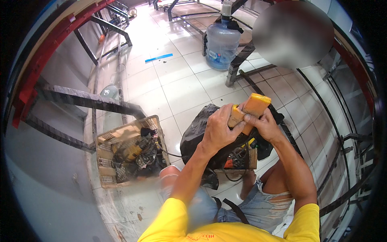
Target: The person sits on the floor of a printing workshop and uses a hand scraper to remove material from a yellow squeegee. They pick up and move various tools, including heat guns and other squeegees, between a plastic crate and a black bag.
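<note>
Two yellow-orange hand-sized blocks are up in front of me, over a black plastic bag (192, 131). My left hand (221, 124) is closed round the nearer yellow block (235, 117), which has a mark on its brownish face. Fingers of my right hand (264, 126) grip the other yellow block (257, 104), tilted upward and lying close against the first. Whether the two blocks touch is hidden by my fingers. Below my hands, partly covered by the bag, stands a small wooden box (253, 159) with orange and yellow tools and a dark cable.
To my left, a beige plastic crate (104, 159) holds a yellow power tool (133, 151) and tangled cables. A blue water jug (222, 44) stands beyond my hands, and a blue strip (159, 58) lies on the tiles. Black metal frame legs (92, 101) line both sides. Another person is at the upper right.
</note>
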Demonstrator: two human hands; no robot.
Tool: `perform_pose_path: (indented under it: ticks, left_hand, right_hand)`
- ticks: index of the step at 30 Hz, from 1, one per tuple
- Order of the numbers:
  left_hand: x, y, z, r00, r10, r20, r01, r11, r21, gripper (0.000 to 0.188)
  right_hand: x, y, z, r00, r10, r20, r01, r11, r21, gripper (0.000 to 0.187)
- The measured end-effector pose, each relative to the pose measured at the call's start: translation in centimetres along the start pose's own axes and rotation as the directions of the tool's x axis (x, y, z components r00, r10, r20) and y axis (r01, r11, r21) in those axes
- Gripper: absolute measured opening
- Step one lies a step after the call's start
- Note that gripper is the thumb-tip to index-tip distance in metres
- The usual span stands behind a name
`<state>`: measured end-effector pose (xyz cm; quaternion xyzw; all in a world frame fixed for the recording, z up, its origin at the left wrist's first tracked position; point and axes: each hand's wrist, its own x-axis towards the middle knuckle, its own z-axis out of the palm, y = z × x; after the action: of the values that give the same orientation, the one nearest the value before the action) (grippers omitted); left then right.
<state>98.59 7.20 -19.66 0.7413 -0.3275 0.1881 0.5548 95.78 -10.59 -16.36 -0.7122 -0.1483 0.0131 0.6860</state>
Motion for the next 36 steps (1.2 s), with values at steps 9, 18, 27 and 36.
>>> perform_pose_path:
  ticks: [9, 18, 27, 36]
  left_hand:
    - [0.0, 0.2, 0.1, 0.999, -0.047, -0.022, 0.048, 0.995, 0.083, 0.055]
    - [0.5, -1.8, -2.3, 0.995, -0.088, 0.054, 0.080, 0.987, 0.141, 0.088]
    - [1.0, -2.0, -2.5, 0.812, -0.565, -0.144, 0.583, 0.793, 0.175, 0.038]
    - [0.1, -1.9, 1.7, 0.874, -0.446, 0.194, 0.419, 0.487, -0.766, 0.045]
  right_hand:
    - [0.0, -0.1, -0.1, 0.998, 0.032, -0.057, -0.033, 0.999, -0.009, 0.032]
    - [1.0, 0.3, -0.3, 0.923, 0.068, -0.379, -0.030, 0.994, 0.104, 0.033]
    - [1.1, 0.6, -0.3, 0.933, 0.016, -0.359, -0.030, 0.999, -0.035, 0.033]
    - [1.4, 1.6, 1.4, 0.977, 0.013, -0.214, -0.049, 0.986, -0.162, 0.036]
